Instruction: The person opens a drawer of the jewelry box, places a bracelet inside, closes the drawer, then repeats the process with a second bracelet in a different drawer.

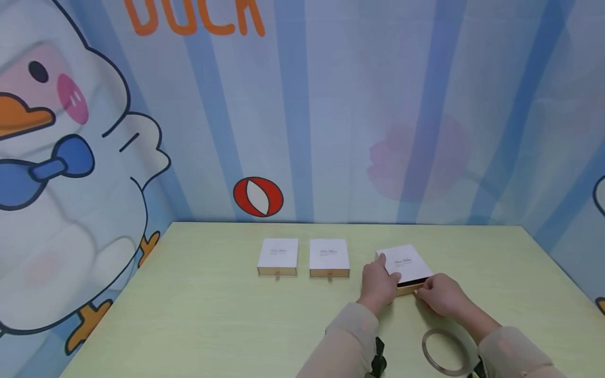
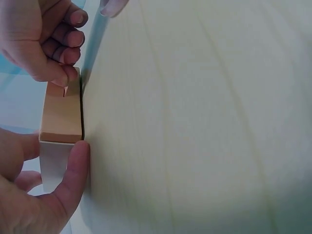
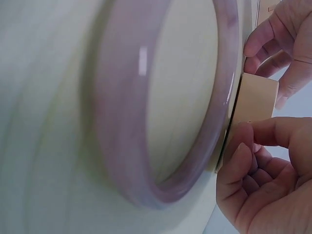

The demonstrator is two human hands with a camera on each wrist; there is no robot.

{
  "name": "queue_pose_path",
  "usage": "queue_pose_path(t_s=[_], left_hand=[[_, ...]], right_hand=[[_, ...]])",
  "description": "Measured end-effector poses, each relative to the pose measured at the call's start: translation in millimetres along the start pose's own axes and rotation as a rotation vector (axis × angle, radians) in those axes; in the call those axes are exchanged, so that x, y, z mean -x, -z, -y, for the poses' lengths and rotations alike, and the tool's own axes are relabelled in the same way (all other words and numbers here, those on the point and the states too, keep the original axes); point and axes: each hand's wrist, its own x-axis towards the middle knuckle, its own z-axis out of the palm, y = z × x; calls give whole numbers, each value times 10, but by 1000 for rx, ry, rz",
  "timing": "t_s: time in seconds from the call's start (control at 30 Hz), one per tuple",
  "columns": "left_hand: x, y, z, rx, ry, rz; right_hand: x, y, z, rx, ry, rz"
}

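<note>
Pinching at the front of the drawer [image 2: 61, 117], the right hand [image 1: 441, 295] has its thumb and forefinger together against the tan face, while the exact bit they hold is hidden by the fingertips. The left hand [image 1: 379, 284] grips the white box [image 1: 407, 261] by its left side, its fingers bent about the casing. This box is on the pale wooden desk [image 1: 212, 315], turned at an angle, and its drawer is partly out, with a dark gap showing behind the drawer's front.

A bangle [image 3: 122, 97], pale mauve and glossy, lies on the near side of the gripped box, a little to its right and apart from it. To the left of the gripped box are a middle box [image 1: 329, 254] and, farther left, an end box [image 1: 278, 253], both with white tops, tan fronts and small tabs. Behind the gripped box hangs a blue striped backdrop [image 1: 350, 131]; well to the left of the box, the backdrop carries a red and white ball [image 1: 275, 197] and a large white duck [image 1: 61, 252].
</note>
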Motion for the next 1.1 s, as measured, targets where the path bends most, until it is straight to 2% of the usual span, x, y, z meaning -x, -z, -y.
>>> queue_pose_path(t_s=[1.1], left_hand=[[1,-9,-11,25,17,-1]], right_hand=[[-7,29,-43,16,7,23]])
